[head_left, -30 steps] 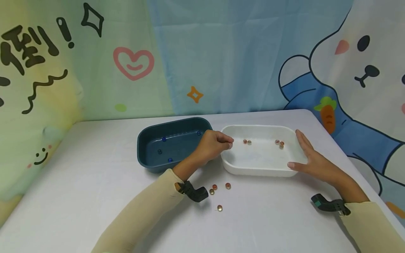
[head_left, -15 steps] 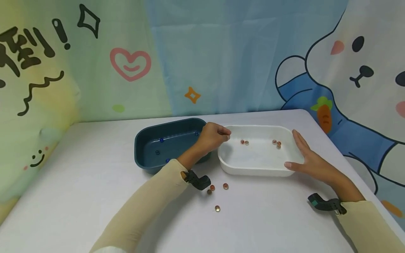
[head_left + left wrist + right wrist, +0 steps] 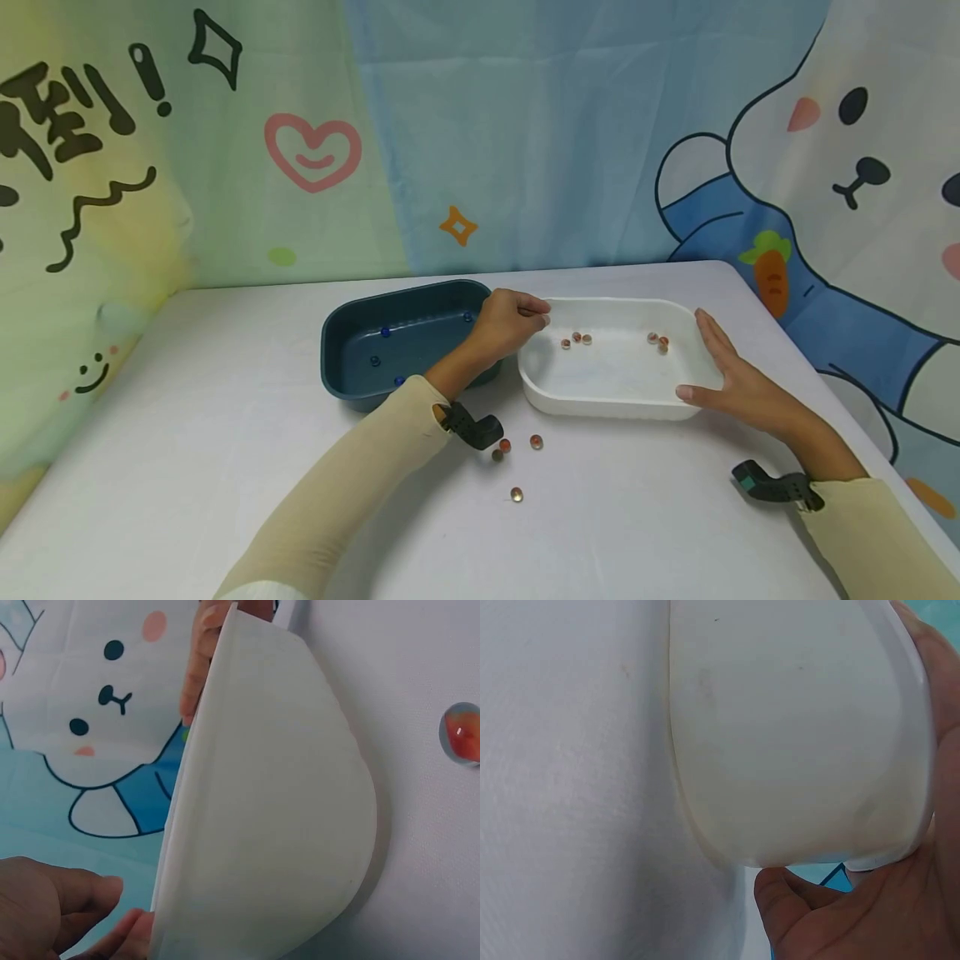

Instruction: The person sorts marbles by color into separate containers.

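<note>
A small, reddish, glassy marble (image 3: 566, 343) has become the sixth in the white oblong plastic tub (image 3: 615, 410), near the narrowly parted left hand (image 3: 504, 325); the right hand (image 3: 738, 385), spread wide, braces it.

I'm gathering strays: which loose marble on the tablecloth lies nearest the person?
The golden marble lying by itself in front; the other three loose marbles sit farther back, nearer the white container.
</note>
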Demonstrator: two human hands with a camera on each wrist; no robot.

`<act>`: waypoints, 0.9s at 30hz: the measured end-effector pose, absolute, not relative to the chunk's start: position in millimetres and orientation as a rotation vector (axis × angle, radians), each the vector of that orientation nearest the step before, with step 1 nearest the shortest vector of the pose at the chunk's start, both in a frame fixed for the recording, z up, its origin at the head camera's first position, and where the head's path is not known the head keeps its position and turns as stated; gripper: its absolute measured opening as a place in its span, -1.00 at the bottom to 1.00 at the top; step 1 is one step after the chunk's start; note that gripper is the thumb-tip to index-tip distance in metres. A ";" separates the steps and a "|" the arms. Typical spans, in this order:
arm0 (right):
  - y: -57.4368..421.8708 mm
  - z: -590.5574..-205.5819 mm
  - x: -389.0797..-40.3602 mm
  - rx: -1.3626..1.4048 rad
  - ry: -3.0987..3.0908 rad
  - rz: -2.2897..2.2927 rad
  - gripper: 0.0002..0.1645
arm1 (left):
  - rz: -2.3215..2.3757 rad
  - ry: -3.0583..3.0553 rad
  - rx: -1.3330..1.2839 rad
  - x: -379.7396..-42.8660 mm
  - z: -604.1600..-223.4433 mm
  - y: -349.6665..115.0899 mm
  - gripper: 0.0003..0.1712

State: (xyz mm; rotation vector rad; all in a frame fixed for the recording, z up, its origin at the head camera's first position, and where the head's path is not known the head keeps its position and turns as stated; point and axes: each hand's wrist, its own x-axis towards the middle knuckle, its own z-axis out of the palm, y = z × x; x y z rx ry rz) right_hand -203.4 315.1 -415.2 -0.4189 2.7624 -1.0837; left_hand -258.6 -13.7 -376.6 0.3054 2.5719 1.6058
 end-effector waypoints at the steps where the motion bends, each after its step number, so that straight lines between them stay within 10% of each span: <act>1: 315.3 -415.6 -203.6 -0.419 2.761 -1.086 0.37 | 1.614 2.564 0.304 -258.4 -376.4 -13.7 -0.77; 27: 317.3 -417.3 -204.9 -0.416 2.736 -1.129 0.36 | 1.703 2.278 0.615 -211.7 -361.6 -32.1 -0.80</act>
